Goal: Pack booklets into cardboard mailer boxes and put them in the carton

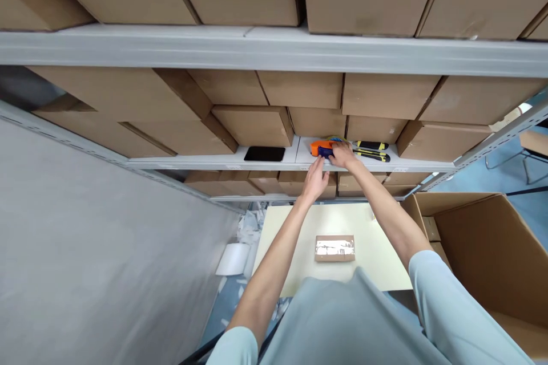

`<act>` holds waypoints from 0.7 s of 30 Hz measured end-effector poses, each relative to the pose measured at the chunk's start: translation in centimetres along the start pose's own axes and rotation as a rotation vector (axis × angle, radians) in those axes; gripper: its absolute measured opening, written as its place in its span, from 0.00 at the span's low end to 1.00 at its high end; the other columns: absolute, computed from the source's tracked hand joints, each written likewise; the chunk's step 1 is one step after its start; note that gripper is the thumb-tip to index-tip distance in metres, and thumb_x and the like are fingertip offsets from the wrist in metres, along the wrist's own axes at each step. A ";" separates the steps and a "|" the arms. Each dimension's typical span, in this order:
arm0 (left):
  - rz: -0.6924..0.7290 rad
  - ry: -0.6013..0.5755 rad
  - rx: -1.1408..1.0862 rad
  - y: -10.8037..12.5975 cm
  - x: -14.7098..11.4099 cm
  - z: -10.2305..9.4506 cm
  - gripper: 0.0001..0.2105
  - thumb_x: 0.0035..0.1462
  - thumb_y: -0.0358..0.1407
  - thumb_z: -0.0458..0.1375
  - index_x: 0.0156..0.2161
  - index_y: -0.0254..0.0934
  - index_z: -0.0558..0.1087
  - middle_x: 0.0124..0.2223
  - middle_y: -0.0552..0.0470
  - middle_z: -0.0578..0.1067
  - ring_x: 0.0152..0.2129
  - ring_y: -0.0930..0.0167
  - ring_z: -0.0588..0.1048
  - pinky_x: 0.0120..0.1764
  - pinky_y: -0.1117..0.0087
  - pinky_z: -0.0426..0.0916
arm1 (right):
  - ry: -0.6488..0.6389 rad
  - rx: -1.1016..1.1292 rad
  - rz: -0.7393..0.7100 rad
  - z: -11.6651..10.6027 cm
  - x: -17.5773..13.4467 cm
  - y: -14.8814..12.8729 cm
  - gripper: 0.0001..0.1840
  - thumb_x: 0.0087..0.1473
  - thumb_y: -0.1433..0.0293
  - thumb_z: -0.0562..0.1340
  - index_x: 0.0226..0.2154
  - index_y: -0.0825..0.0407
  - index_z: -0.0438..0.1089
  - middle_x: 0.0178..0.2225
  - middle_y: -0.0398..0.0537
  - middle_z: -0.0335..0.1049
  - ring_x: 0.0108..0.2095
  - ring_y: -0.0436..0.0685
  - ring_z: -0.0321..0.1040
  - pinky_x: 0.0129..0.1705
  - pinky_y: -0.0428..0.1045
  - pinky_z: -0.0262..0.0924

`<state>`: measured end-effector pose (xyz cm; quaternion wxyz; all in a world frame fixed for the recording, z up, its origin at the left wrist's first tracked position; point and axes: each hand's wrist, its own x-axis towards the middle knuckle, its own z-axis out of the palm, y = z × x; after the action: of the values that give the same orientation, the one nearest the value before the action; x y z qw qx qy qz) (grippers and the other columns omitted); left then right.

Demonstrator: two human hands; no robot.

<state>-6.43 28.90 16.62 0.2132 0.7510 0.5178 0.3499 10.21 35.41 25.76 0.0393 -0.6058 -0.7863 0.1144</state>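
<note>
On the white shelf (205, 163) lies an orange and dark-blue tool (319, 147) that looks like a tape dispenser. My right hand (342, 155) reaches over its right end with the fingers curled onto it. Just below and to the left is my left hand (315, 182), its fingers stretched up against the tool's lower side near the shelf edge. Right of my right hand lie black-and-yellow handled tools (373, 155), partly covered by that hand. A black phone-like slab (264, 154) rests flat to the left.
Cardboard boxes (252, 125) fill the shelf behind, with more above and below. A pale table (291, 251) underneath holds a small carton (334, 256) with a white glossy top. To the right stands a large open cardboard box (483, 262); a grey wall (94, 251) is at left.
</note>
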 end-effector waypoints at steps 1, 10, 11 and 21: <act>0.001 0.021 -0.008 0.0 -0.9 0.0 0.30 0.69 0.36 0.57 0.74 0.35 0.66 0.77 0.34 0.65 0.75 0.53 0.64 0.77 0.44 0.57 | 0.082 0.039 -0.022 0.6 -0.9 0.4 0.32 0.67 0.66 0.62 0.69 0.64 0.66 0.70 0.73 0.67 0.72 0.78 0.59 0.78 0.71 0.44; -0.501 -0.092 -0.109 -5.1 -23.0 3.7 0.32 0.72 0.52 0.58 0.74 0.38 0.66 0.74 0.32 0.69 0.72 0.50 0.70 0.72 0.45 0.67 | 0.174 0.528 0.121 16.0 -24.6 6.0 0.43 0.77 0.49 0.45 0.81 0.57 0.47 0.82 0.63 0.46 0.82 0.69 0.41 0.82 0.68 0.40; -0.577 -0.116 -0.121 -5.2 -25.4 4.5 0.34 0.72 0.53 0.58 0.75 0.37 0.65 0.74 0.31 0.69 0.70 0.49 0.72 0.71 0.44 0.68 | 0.110 0.581 0.189 18.2 -27.5 6.1 0.45 0.77 0.47 0.44 0.81 0.58 0.46 0.82 0.65 0.46 0.82 0.68 0.42 0.82 0.67 0.40; -0.736 -0.175 -0.175 -2.8 -31.1 11.5 0.36 0.70 0.56 0.61 0.74 0.39 0.63 0.69 0.35 0.75 0.67 0.53 0.75 0.67 0.51 0.71 | -0.194 0.975 0.493 28.4 -35.1 2.0 0.58 0.70 0.32 0.37 0.84 0.53 0.34 0.84 0.55 0.38 0.83 0.62 0.39 0.83 0.61 0.39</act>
<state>-6.41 1.59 -2.35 0.4314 0.5207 0.7007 0.2275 15.66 -1.60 0.40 0.2145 -0.6702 -0.4771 0.5264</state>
